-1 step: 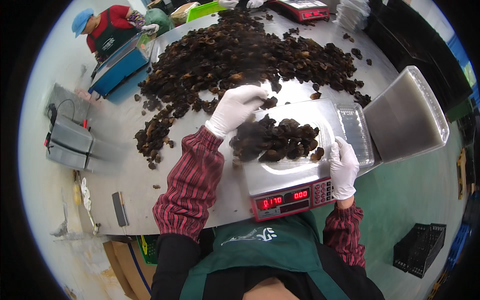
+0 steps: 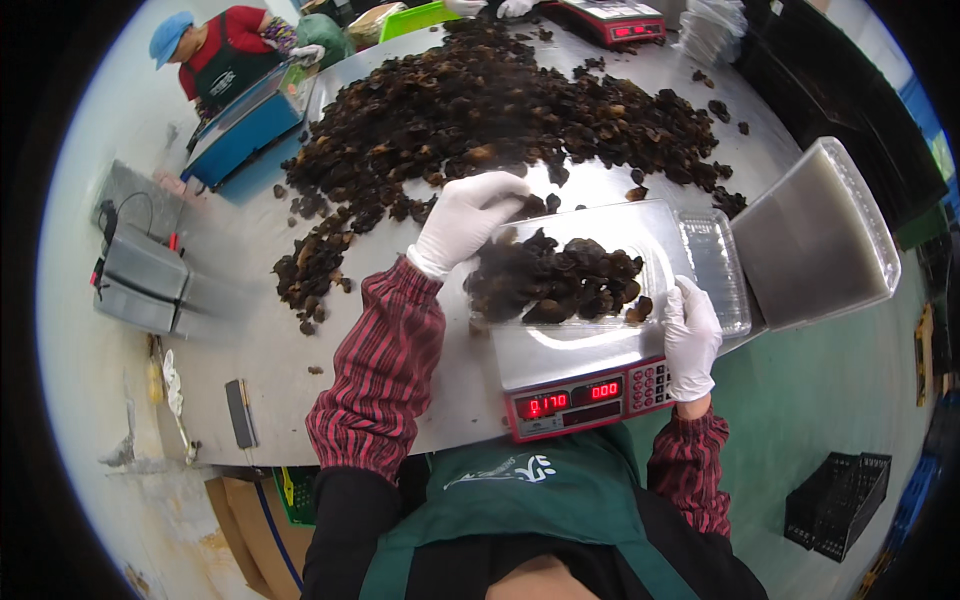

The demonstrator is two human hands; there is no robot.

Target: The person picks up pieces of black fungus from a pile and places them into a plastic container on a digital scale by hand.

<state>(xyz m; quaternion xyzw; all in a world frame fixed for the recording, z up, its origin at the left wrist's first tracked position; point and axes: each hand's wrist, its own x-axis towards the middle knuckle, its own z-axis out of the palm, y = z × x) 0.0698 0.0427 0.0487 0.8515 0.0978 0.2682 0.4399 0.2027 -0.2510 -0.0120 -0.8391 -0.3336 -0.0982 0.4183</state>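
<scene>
The left hand, in a white glove, hung over the far left corner of a clear plastic tray that sat on a digital scale. Its fingers were curled downward over the tray's contents, and a few dark pieces showed under the fingertips; whether they were pinched or merely touched I could not tell, since the glove hid the palm side. The tray held a mound of dark dried mushrooms, wrinkled and brown-black, filling its left and middle part while its right end lay bare. The right hand, also gloved in white, rested against the tray's near right edge with fingers loosely bent along the rim, steadying rather than clenching it. The scale's red display glowed on its front panel, just above the person's green apron. Both forearms wore red striped sleeves.

Beyond the tray, a large heap of the same dried mushrooms spread across the steel table, with a smaller trail running toward the near left. A stack of empty clear trays lay tilted just right of the scale. At the far left, another person in a blue cap stood by a blue scale.
</scene>
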